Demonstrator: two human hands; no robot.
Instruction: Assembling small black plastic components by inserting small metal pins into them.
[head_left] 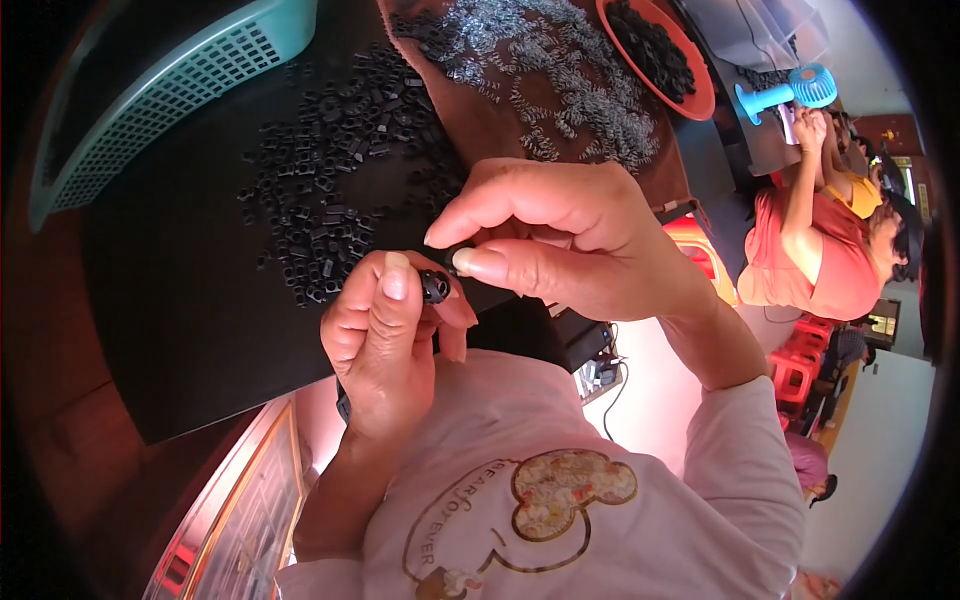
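In front of my chest, my left hand (385, 325) is closed around a small black plastic piece (436, 287). Its open end, with a round hole, pokes out beside the thumb. My right hand (575, 240) pinches another small dark part (457, 256) between thumb and forefinger, just above that piece. A narrow gap separates the two parts. Most of the right-hand part is hidden by the fingertips, so its exact kind does not show. Beyond my hands, loose small black plastic parts (325, 185) lie scattered on the black table (190, 310).
A heap of small metal springs (575, 75) lies on a brown cloth (455, 115). Behind it are an orange bowl (703, 95) of black pieces and a blue fan (812, 86). A green basket (180, 85) stands far left. To the right, a person in an orange top (800, 250) sits near red stools (795, 370).
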